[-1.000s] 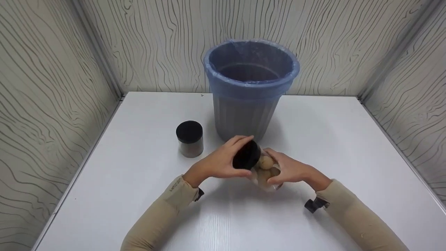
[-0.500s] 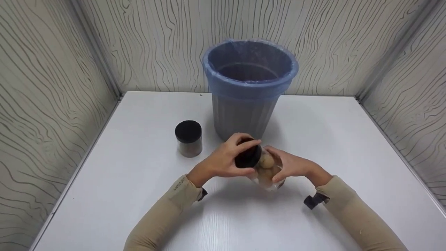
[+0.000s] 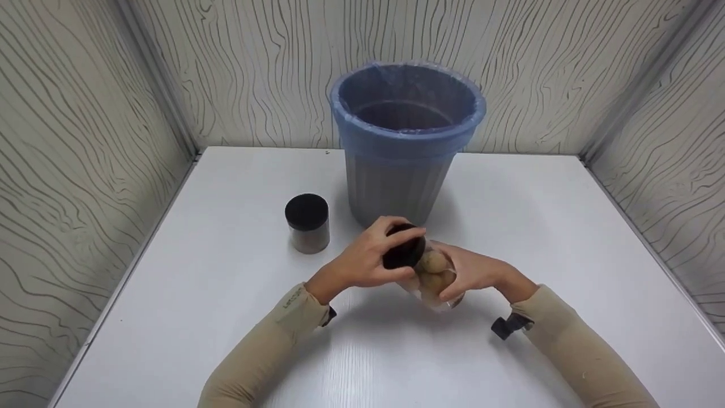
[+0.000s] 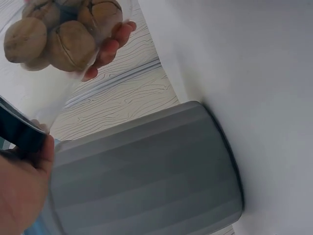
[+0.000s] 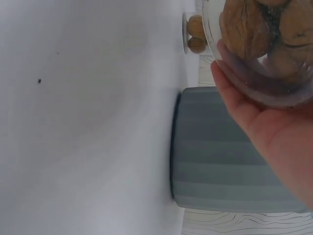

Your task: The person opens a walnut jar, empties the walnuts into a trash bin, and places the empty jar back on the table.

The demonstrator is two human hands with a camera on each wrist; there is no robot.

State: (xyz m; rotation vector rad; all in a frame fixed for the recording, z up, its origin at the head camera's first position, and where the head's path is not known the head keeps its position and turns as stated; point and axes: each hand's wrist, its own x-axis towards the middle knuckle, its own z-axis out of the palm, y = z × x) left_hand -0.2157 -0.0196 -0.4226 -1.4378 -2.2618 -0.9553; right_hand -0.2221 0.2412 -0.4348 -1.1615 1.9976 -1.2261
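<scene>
A clear jar (image 3: 439,305) of walnuts (image 4: 73,45) is held tilted between both hands, in front of the bin, its lid end leaning toward the left. My left hand (image 3: 368,258) grips the black lid (image 3: 403,255), thumb on the near side and fingers over the far side. The jar's lower body is gripped by my right hand (image 3: 474,271), thumb at the front. In the right wrist view its fingers curve round the jar's base, close to the walnuts (image 5: 244,29). Above the white tabletop (image 3: 362,362), the lid appears seated on the jar's mouth.
A grey bin (image 3: 396,187) lined with a blue bag (image 3: 408,146) stands behind the hands. To its left is a second black-lidded jar (image 3: 308,226), upright; the right wrist view shows walnuts (image 5: 196,36) inside it. Wood-patterned panels (image 3: 255,73) enclose the table's back and sides.
My left fingers have shifted round the lid, one now reaching across its top toward the right. The jar stays in about the same place, and the right hand has hardly moved.
</scene>
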